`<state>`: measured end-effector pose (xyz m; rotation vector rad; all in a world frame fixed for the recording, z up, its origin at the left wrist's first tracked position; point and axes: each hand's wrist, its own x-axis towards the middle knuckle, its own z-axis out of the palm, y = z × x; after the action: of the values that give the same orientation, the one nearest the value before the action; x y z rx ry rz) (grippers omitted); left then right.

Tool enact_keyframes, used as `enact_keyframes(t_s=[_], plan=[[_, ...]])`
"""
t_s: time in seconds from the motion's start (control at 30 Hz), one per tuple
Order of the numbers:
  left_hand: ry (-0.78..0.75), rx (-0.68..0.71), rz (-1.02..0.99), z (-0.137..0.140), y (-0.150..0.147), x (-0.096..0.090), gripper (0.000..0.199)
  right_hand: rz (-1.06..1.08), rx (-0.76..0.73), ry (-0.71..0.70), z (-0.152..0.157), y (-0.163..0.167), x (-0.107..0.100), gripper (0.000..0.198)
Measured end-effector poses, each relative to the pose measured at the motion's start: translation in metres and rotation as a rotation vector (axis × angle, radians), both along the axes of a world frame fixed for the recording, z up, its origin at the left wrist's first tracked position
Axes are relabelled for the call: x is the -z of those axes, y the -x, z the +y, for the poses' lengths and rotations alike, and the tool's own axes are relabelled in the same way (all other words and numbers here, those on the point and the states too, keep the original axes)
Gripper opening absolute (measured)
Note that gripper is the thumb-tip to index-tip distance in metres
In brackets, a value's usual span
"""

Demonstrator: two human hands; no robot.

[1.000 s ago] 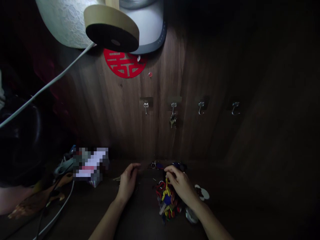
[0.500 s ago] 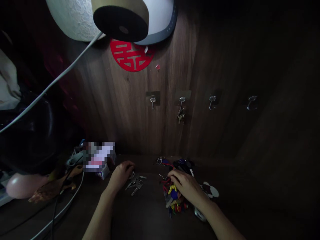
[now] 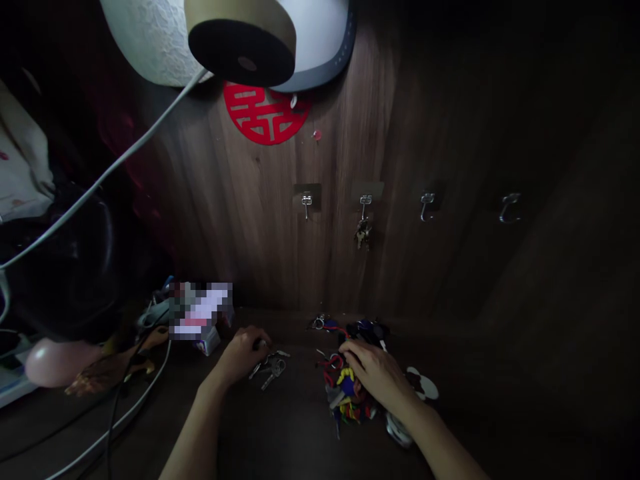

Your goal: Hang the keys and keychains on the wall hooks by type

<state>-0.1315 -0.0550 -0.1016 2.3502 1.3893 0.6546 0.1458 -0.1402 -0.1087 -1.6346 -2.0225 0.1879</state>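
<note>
My left hand (image 3: 246,350) rests on the dark tabletop with its fingers curled and closed on the top of a bunch of silver keys (image 3: 273,372). The keys fan out to the right of the fingertips. Over a mixed pile, my right hand (image 3: 377,370) has fingers and thumb bent closed on the upper part of a colourful keychain (image 3: 346,387) with red, yellow and blue pieces. Its grip is partly hidden by the hand. Behind the pile lie dark items (image 3: 370,328) and a metal ring (image 3: 319,323). A white piece (image 3: 424,385) sits at the right.
Several metal hooks (image 3: 307,201) line the wooden wall, one holding a small key bunch (image 3: 363,235). Above hang a red paper cutout (image 3: 267,123) and a cap (image 3: 320,47). Left are a blurred box (image 3: 210,313), a pink balloon-like object (image 3: 57,363) and a white cable (image 3: 125,150).
My left hand's fingers have come down over the top of the keys, which have shifted slightly. The right hand has barely moved on the pile. The view has turned slightly.
</note>
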Motion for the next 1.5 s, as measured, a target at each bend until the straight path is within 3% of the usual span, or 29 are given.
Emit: enact_keyframes(t_s=[0.27, 0.57, 0.7, 0.8, 0.97, 1.03, 1.23, 1.5], plan=[[-0.081, -0.126, -0.006, 0.001, -0.011, 0.008, 0.020, 0.035, -0.037, -0.027, -0.004, -0.001, -0.002, 0.023], [0.036, -0.425, -0.522, 0.012, -0.002, 0.014, 0.033, 0.026, -0.017, -0.120, -0.002, -0.001, 0.003, 0.023], [-0.052, -0.518, -0.465, 0.014, 0.009, 0.015, 0.031, 0.018, 0.016, -0.214, 0.001, -0.002, 0.009, 0.022], [-0.082, -0.478, -0.355, 0.016, 0.014, 0.017, 0.024, 0.018, 0.031, -0.255, 0.001, -0.003, 0.011, 0.021], [0.028, -0.136, -0.220, 0.014, 0.015, 0.016, 0.020, 0.014, 0.014, -0.284, 0.000, 0.003, 0.010, 0.019], [0.057, -0.062, -0.191, 0.012, 0.015, 0.014, 0.022, 0.011, 0.003, -0.292, -0.001, 0.007, 0.011, 0.019], [0.103, -0.020, -0.134, 0.007, 0.012, 0.010, 0.021, -0.026, -0.019, -0.277, -0.001, 0.013, 0.013, 0.019], [0.107, -0.075, -0.276, 0.013, 0.006, 0.011, 0.021, -0.019, -0.052, -0.295, -0.002, 0.018, 0.009, 0.020]])
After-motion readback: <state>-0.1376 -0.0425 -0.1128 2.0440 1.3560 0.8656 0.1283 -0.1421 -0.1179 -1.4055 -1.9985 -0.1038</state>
